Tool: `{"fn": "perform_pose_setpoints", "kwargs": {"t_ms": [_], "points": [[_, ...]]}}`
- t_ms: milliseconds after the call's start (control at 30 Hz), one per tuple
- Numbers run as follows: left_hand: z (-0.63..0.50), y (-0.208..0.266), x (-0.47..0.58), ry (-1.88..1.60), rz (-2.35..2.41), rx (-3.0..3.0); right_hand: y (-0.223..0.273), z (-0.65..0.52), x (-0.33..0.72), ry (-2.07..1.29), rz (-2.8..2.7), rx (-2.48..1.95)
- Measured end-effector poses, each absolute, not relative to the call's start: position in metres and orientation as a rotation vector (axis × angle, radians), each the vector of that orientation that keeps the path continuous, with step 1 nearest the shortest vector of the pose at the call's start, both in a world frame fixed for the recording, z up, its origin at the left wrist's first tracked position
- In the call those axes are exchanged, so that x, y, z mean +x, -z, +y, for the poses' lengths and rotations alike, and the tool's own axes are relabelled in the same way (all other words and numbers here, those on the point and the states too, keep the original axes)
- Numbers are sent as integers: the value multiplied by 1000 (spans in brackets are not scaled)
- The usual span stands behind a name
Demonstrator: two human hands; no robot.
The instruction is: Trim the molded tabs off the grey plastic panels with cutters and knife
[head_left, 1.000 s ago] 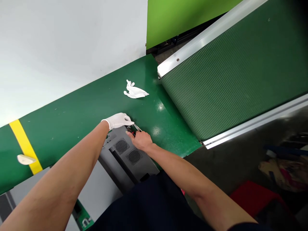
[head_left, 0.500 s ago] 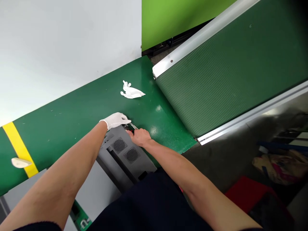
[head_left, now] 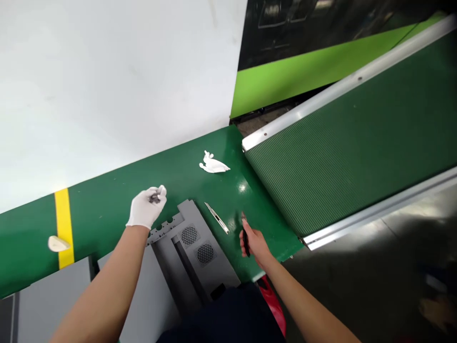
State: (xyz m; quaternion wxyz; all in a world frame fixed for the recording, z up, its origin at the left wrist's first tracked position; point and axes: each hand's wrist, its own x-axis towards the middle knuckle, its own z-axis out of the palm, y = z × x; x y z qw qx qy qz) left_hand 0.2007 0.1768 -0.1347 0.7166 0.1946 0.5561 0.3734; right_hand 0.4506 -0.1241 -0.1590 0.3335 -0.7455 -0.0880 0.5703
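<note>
Hands well apart, neither touching the work: left hand [head_left: 148,206] white-gloved, fingers curled in, can't tell if something's pinched there; right hand [head_left: 256,245] bare, clamped round a dark-handled tool [head_left: 245,244]. Biggest first: ribbed conveyor [head_left: 321,162] past the far-right end of the green counter [head_left: 167,166]. Grey panel [head_left: 221,267] lies on the counter at its near edge, between the forearms, vent grilles [head_left: 189,235] up, notched end pointing away from the wearer. Loose glove [head_left: 215,166] farther back. Slim knife [head_left: 217,218] flat just beside the panel, on the right-hand side; can't tell if the blade is out. My read: pause between touches on the panel, tool in grip. Working that end again would call for a left-hand brace and keeping knuckles off the knife.
</note>
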Motion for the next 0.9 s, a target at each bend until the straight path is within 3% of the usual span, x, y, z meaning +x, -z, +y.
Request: {"fn": "perform_pose_setpoints", "kwargs": {"t_ms": [167,533,733,900], "points": [[164,140,154,-825,1367,384,172,-173,446,-1488,164,-1818],[113,108,87,-904,1579,728,186,-208,430,-1508,160,-1810],[-37,112,9,-269,2236,1175,174,-211,433,-1490,94,-1775],[-119,137,-11,-77,2259,1017,146,-199,419,-1565,-66,-1781]]}}
